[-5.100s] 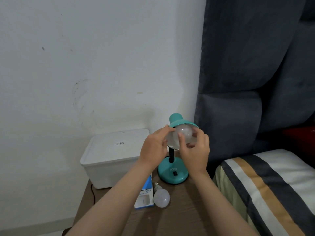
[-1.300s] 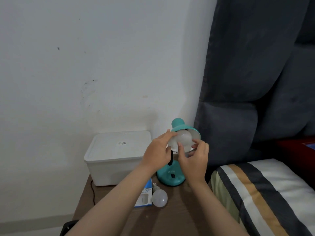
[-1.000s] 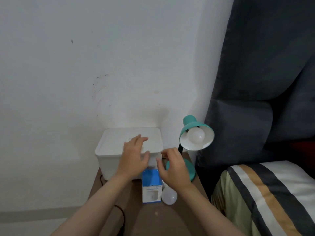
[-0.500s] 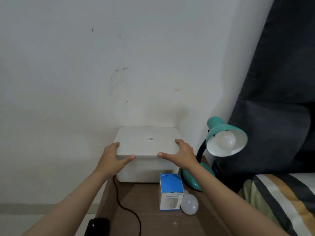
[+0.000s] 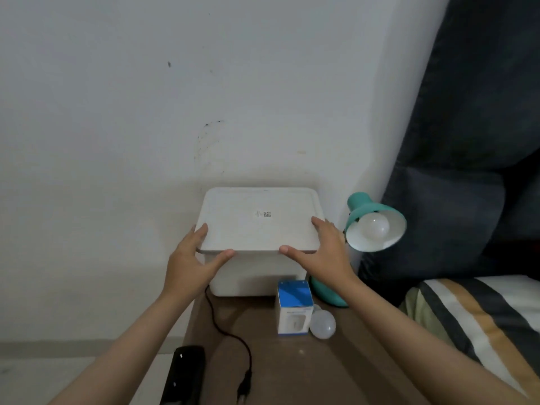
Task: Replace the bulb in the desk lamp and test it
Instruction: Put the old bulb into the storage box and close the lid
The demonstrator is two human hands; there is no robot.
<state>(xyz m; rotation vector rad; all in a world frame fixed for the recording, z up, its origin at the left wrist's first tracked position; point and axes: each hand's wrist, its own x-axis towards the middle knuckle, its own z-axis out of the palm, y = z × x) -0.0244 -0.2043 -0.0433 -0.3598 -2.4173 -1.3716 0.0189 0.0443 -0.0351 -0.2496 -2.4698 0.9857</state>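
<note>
The neck of the teal desk lamp [image 5: 366,217] and most of its base are hidden behind my right hand [image 5: 323,252] and forearm, so only the shade and a sliver of base show. The label on the lid [image 5: 257,220] of the white storage box [image 5: 251,276] is too small to read, as is the print on the blue-and-white bulb carton [image 5: 293,306]. A black object [image 5: 182,375] at the near table edge is cut off by the frame, and I cannot identify it. My left hand [image 5: 191,258] grips the lid's near left corner, thumb under the front rim and fingers along the side edge; my right hand holds the near right corner likewise. Both hands are partly spread and closed on the lid only. A frosted bulb [image 5: 374,226] sits in the lamp shade, just to the right of my right hand and not touching it. A second bulb [image 5: 323,324] lies loose on the brown table [image 5: 292,369], touching the carton, below my right wrist. The black power cord [image 5: 230,337] trails across the table, its plug [image 5: 244,394] lying free near the front edge.
</note>
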